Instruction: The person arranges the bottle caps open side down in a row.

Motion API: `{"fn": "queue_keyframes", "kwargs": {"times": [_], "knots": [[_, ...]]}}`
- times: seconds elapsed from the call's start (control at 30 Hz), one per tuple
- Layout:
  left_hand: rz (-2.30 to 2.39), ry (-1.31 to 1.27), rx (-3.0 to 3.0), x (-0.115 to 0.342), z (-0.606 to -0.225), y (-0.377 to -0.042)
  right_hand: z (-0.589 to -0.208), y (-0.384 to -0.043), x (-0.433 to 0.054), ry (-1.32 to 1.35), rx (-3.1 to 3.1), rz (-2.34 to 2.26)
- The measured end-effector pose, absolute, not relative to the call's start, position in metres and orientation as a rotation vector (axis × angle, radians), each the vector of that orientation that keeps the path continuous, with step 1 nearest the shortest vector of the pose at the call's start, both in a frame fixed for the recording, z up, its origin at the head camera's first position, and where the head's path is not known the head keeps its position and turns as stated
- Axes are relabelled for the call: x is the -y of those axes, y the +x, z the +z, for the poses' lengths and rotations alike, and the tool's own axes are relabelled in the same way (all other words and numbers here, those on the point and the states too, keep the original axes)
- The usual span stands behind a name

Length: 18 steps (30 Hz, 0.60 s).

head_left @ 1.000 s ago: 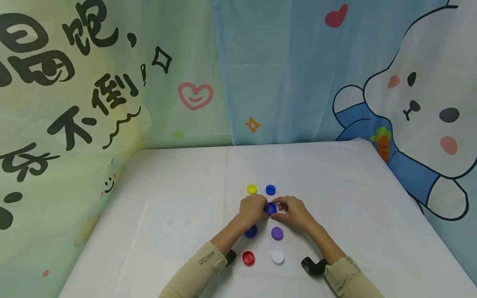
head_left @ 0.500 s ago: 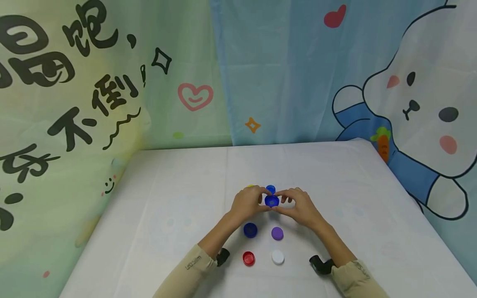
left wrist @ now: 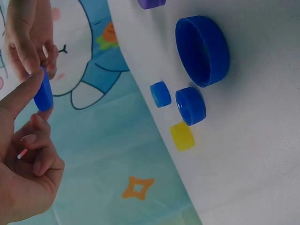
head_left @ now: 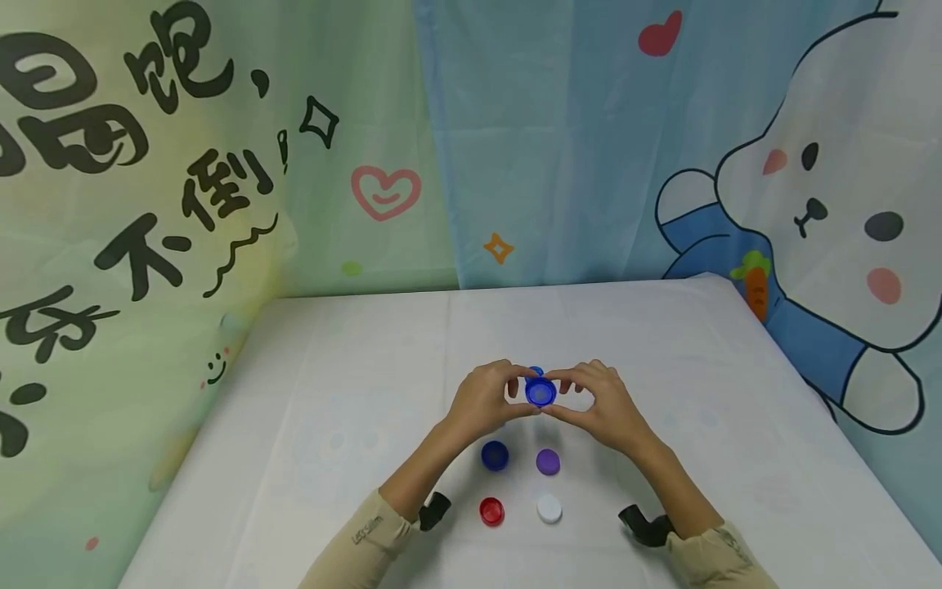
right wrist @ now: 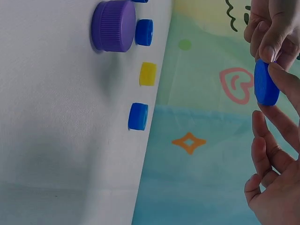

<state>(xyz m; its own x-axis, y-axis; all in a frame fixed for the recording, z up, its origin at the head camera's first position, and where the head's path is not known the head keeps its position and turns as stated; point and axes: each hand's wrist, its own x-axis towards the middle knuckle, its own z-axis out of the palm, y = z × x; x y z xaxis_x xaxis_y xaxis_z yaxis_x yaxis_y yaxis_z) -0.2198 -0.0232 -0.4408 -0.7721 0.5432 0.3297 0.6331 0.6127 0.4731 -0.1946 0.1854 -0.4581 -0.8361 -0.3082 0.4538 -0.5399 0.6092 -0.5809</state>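
Note:
A round blue bottle cap point(head_left: 540, 392) is held up above the table between my two hands. My left hand point(head_left: 484, 399) pinches its left side with thumb and index finger. From the right, my right hand point(head_left: 599, 405) pinches it the same way, fingertips of both hands almost meeting. In the left wrist view the cap point(left wrist: 43, 91) appears edge-on, apart from the table. Behind it stands another blue cap point(head_left: 536, 371), partly covered. A yellow cap point(left wrist: 182, 136) shows in the wrist views but is hidden in the head view behind my left hand.
Nearer me on the white tablecloth point(head_left: 353, 368) lie a dark blue cap point(head_left: 495, 456), a purple cap point(head_left: 548, 462), a red cap point(head_left: 491, 511) and a white cap point(head_left: 549, 508). A printed curtain point(head_left: 515, 147) hangs behind the table.
Both hands have lifted the blue cap off the table and brought it up and slightly right. The yellow cap has become hidden behind the left hand in the head view.

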Motion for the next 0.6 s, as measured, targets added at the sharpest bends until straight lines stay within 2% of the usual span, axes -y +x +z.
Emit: {"fn": "queue_keyframes", "kwargs": {"times": [0.27, 0.37, 0.6], "knots": [[-0.946, -1.001, 2.677, 0.0241, -0.4403, -0.2184, -0.4571, -0.1926, -0.1866, 0.687, 2.525, 1.056], [-1.155, -0.965, 2.733, 0.0257, -0.4379, -0.2189, -0.4560, -0.1917, -0.1861, 0.681, 2.525, 1.050], [-1.850, -0.482, 2.922, 0.0279, -0.4357, -0.2206, -0.4542, -0.1904, -0.1855, 0.694, 2.499, 1.056]]}}
